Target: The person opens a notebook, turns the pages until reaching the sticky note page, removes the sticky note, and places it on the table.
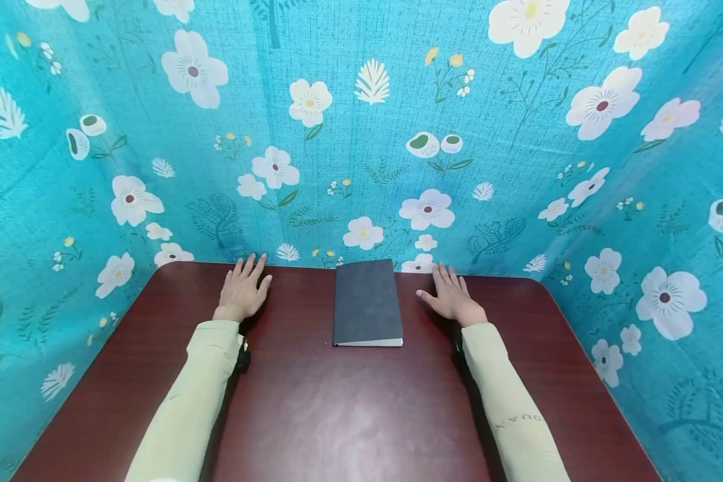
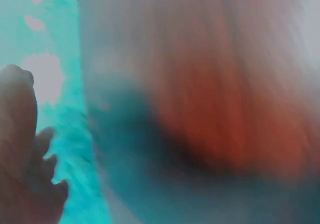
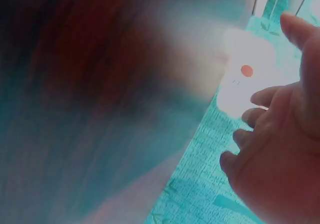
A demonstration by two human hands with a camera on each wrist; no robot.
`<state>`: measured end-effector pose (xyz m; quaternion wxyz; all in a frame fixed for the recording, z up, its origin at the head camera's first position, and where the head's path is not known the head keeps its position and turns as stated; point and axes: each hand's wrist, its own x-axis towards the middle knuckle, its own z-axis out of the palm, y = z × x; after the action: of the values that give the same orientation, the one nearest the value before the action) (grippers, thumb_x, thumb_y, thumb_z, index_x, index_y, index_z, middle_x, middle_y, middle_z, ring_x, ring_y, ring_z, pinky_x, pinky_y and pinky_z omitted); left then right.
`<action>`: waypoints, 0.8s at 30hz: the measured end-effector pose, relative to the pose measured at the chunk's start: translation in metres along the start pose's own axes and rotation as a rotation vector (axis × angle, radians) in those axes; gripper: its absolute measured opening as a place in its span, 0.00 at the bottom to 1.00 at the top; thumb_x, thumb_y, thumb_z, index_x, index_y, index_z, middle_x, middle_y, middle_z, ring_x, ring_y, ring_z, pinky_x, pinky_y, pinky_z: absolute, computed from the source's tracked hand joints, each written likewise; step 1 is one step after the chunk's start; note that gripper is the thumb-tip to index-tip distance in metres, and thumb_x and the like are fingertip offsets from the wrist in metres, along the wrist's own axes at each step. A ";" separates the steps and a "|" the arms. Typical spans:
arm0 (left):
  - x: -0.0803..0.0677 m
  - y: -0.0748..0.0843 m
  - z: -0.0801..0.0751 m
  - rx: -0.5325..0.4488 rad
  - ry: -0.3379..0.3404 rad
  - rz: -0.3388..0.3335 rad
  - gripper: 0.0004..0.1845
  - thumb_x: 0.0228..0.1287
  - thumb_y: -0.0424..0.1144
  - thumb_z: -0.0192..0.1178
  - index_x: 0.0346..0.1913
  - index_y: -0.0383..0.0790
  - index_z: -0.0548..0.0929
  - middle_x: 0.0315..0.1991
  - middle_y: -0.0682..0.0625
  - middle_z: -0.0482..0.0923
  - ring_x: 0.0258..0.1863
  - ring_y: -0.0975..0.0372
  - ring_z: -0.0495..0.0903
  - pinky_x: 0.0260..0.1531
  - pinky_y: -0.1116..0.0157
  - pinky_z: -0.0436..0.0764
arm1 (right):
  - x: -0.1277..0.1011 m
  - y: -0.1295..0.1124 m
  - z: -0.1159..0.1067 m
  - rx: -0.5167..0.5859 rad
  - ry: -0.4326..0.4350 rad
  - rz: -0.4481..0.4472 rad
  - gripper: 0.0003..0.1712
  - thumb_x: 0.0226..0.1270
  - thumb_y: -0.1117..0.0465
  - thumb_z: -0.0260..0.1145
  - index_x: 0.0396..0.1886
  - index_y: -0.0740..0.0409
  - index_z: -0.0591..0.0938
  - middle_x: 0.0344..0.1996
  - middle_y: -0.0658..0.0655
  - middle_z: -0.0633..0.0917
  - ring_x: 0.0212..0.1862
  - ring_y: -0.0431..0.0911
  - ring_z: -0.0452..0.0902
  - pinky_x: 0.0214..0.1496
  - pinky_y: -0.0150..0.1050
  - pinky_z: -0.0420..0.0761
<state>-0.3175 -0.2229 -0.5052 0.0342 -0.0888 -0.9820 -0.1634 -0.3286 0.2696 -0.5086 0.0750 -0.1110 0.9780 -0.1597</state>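
A closed dark book [image 1: 367,302] lies flat on the brown bench [image 1: 349,415]. It sits at about 12 o'clock, near the far edge, just in front of the blue flower cloth [image 1: 361,134] that hangs behind and at both sides of the bench. Its pale page edge faces the person.

The left hand [image 1: 243,289] lies flat on the bench at about 10 o'clock from the middle of the bench. Its fingers are straight and spread, and it holds nothing. The right hand [image 1: 452,296] lies flat at about 2 o'clock. Its fingers are straight too, and it holds nothing. The book is between the two hands. Neither hand touches it; each one is a little way off to its side. Both arms wear pale green sleeves [image 1: 193,402].

The two wrist views are very blurry. They only show part of each hand, the cloth and a smear of the brown bench.

From this, it looks like no work on the book is done so far. The book is shut and lies straight. All of the handling seems left to do.
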 end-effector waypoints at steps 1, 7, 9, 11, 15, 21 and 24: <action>0.002 0.005 -0.001 -0.003 -0.021 0.019 0.33 0.83 0.51 0.38 0.82 0.39 0.51 0.80 0.32 0.49 0.78 0.34 0.45 0.74 0.34 0.49 | -0.001 -0.001 -0.001 0.017 -0.004 -0.025 0.54 0.77 0.37 0.52 0.82 0.68 0.43 0.81 0.70 0.41 0.81 0.68 0.31 0.79 0.67 0.38; 0.013 0.061 -0.005 -0.048 -0.097 0.202 0.32 0.83 0.51 0.38 0.79 0.33 0.60 0.77 0.31 0.58 0.78 0.36 0.53 0.75 0.40 0.54 | -0.001 -0.012 -0.009 0.097 -0.055 -0.156 0.54 0.71 0.41 0.63 0.81 0.68 0.51 0.80 0.70 0.50 0.81 0.69 0.38 0.78 0.69 0.47; 0.015 0.083 -0.001 -0.080 -0.100 0.261 0.32 0.83 0.50 0.39 0.78 0.33 0.62 0.77 0.32 0.58 0.78 0.38 0.53 0.76 0.42 0.54 | 0.000 -0.017 -0.013 0.115 -0.082 -0.180 0.56 0.69 0.41 0.67 0.81 0.66 0.51 0.81 0.69 0.51 0.80 0.68 0.39 0.77 0.70 0.49; 0.016 0.105 0.005 -0.105 -0.108 0.306 0.32 0.83 0.51 0.39 0.78 0.34 0.62 0.77 0.33 0.58 0.78 0.39 0.54 0.77 0.44 0.54 | 0.001 -0.022 -0.017 0.136 -0.110 -0.197 0.57 0.66 0.42 0.69 0.82 0.65 0.52 0.81 0.69 0.50 0.80 0.68 0.40 0.76 0.70 0.50; 0.018 0.138 0.024 -0.106 -0.123 0.361 0.32 0.83 0.53 0.40 0.78 0.36 0.61 0.78 0.34 0.57 0.79 0.40 0.54 0.77 0.47 0.54 | 0.002 -0.028 -0.022 0.135 -0.154 -0.222 0.60 0.62 0.43 0.73 0.82 0.62 0.52 0.81 0.68 0.49 0.81 0.67 0.39 0.76 0.69 0.54; 0.015 0.177 0.053 -0.084 -0.166 0.399 0.32 0.82 0.53 0.44 0.80 0.42 0.60 0.80 0.38 0.55 0.79 0.41 0.53 0.76 0.44 0.56 | 0.002 -0.032 -0.022 0.135 -0.220 -0.241 0.63 0.59 0.44 0.77 0.83 0.60 0.51 0.81 0.67 0.48 0.81 0.66 0.37 0.76 0.69 0.55; 0.013 0.190 0.066 -0.062 -0.199 0.400 0.32 0.81 0.54 0.44 0.81 0.47 0.57 0.81 0.41 0.51 0.80 0.42 0.50 0.76 0.43 0.56 | 0.001 -0.035 -0.022 0.134 -0.244 -0.251 0.65 0.57 0.41 0.78 0.83 0.61 0.51 0.81 0.68 0.48 0.81 0.66 0.37 0.76 0.69 0.55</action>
<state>-0.2971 -0.0230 -0.5063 -0.0337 -0.2985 -0.9378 -0.1738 -0.3272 0.2438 -0.4771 0.1800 -0.2453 0.9273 -0.2182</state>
